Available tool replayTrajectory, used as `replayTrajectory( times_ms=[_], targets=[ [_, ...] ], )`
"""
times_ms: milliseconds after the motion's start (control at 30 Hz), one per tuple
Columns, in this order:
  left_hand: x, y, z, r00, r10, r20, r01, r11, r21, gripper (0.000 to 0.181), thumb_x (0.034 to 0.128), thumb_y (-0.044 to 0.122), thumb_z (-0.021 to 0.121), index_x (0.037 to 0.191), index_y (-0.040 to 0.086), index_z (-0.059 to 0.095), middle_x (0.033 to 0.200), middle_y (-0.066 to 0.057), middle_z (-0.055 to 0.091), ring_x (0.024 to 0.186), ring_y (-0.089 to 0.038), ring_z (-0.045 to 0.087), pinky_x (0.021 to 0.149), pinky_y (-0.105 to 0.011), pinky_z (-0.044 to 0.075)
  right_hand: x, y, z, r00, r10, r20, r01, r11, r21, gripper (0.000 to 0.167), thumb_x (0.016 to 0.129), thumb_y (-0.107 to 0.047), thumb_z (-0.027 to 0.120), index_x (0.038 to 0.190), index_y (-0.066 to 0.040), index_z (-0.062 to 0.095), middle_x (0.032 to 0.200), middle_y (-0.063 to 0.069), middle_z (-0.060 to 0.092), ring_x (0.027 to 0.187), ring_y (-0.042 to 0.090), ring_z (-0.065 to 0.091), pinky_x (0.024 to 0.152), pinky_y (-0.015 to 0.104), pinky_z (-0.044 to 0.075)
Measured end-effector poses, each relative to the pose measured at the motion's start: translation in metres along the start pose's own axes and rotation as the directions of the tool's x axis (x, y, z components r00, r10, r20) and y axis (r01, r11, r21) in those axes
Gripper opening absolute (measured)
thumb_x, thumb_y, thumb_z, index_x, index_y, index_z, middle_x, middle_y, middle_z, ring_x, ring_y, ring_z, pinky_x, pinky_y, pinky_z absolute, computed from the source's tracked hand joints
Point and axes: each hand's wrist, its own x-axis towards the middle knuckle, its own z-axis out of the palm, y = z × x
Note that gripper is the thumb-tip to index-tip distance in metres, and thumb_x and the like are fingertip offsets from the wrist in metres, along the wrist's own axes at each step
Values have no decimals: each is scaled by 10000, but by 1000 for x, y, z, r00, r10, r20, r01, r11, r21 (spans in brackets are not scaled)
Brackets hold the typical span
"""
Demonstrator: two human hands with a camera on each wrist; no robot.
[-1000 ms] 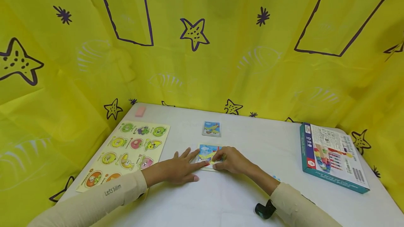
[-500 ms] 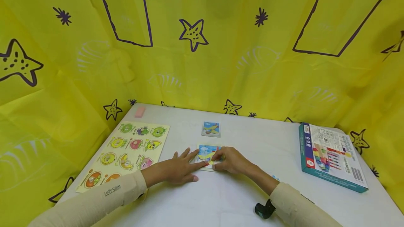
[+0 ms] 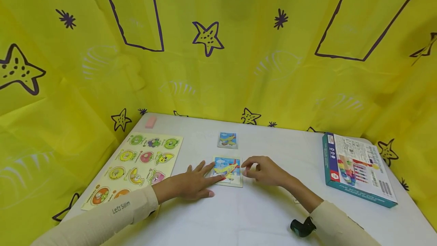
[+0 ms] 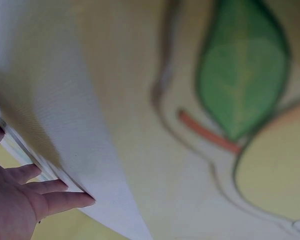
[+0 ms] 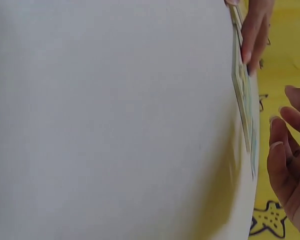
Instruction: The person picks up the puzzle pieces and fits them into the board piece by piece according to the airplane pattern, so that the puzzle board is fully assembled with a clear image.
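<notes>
A small jigsaw puzzle (image 3: 228, 165) with a yellow and red aeroplane on blue lies in a pale frame at the table's middle. My left hand (image 3: 191, 182) rests on its left side with fingers spread and straight; the left wrist view shows that hand (image 4: 20, 195) at the puzzle's edge. Just right of the puzzle, my right hand (image 3: 264, 171) hovers with loosely bent fingers. In the right wrist view nothing shows between the fingers of that hand (image 5: 292, 160). Behind the puzzle is a smaller card (image 3: 227, 140) with a similar aeroplane picture.
A fruit picture board (image 3: 155, 168) lies on the left, partly under my left forearm. A pink block (image 3: 151, 122) sits at the back left. On the right stands a flat teal-edged box (image 3: 358, 170). A black object (image 3: 302, 227) is beside my right sleeve. Yellow cloth surrounds the white table.
My right hand has drawn back to the right, off the puzzle, uncovering its right side. The left hand stays where it was. The black object has shifted right along with the right sleeve.
</notes>
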Motion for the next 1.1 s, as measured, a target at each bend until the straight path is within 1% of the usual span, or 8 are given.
replayTrajectory(
  times_ms=[200, 400, 567, 667, 800, 900, 1000, 1100],
  targets=[
    [1, -1, 1, 1000, 4, -4, -4, 1000, 14, 599, 1034, 524, 458, 1586, 400, 260, 1672, -159, 184, 1489, -516, 205, 1055, -732, 331, -27, 13, -21, 998, 57, -28, -57, 998, -9, 243, 946, -209, 710, 1123, -44, 708, 970, 41, 651, 549, 82, 542, 540, 224, 477],
    [0, 0, 0, 1000, 18, -14, -18, 999, 29, 599, 1037, 517, 455, 1589, 384, 263, 1669, -168, 187, 1483, -523, 217, 1047, -725, 347, -55, 32, -41, 995, 101, -23, -101, 995, -1, 308, 923, -237, 739, 1160, -46, 686, 1031, 81, 645, 581, 89, 542, 558, 224, 479],
    [0, 0, 1, 1000, 17, -13, -17, 1000, 26, 601, 1035, 521, 456, 1588, 388, 262, 1671, -165, 185, 1486, -518, 214, 1050, -727, 343, -79, 46, -51, 991, 134, -24, -135, 991, -12, 350, 882, -234, 783, 1165, -53, 683, 1070, 106, 642, 571, 52, 506, 536, 203, 439],
    [0, 1, 1, 1000, 16, -10, -16, 1000, 23, 600, 1035, 519, 458, 1587, 387, 265, 1671, -164, 187, 1486, -518, 215, 1050, -727, 342, -94, 52, -55, 991, 126, -43, -126, 992, -10, 368, 867, -211, 797, 1174, -47, 675, 1088, 121, 637, 561, 38, 480, 526, 202, 416],
    [-1, 1, 1, 1000, 15, -10, -15, 1000, 25, 598, 1037, 514, 457, 1588, 382, 266, 1670, -166, 189, 1485, -515, 221, 1045, -731, 344, -111, 61, -58, 991, 116, -72, -121, 991, -59, 408, 843, -231, 820, 1182, -62, 668, 1092, 94, 624, 573, 17, 449, 537, 205, 398],
    [-1, 1, 1, 1000, 17, -6, -16, 1000, 22, 595, 1040, 512, 450, 1589, 382, 262, 1671, -168, 183, 1486, -517, 215, 1047, -734, 338, -122, 65, -58, 987, 138, -80, -145, 984, -99, 426, 834, -261, 827, 1177, -67, 665, 1090, 73, 621, 608, 21, 446, 557, 212, 395],
    [-1, 1, 1, 1000, 20, -8, -20, 1000, 15, 597, 1037, 515, 454, 1588, 380, 269, 1668, -174, 187, 1483, -525, 214, 1046, -738, 335, -128, 65, -58, 981, 161, -105, -176, 973, -152, 451, 811, -319, 840, 1160, -89, 669, 1081, 49, 627, 647, 17, 449, 580, 209, 398],
    [0, 0, 2, 1000, 18, -11, -18, 1000, 11, 600, 1033, 523, 455, 1587, 382, 271, 1669, -174, 184, 1484, -526, 209, 1045, -744, 329, -132, 64, -57, 979, 154, -133, -179, 963, -200, 477, 784, -373, 852, 1145, -116, 674, 1068, 24, 631, 664, 5, 451, 594, 205, 401]
  ],
)
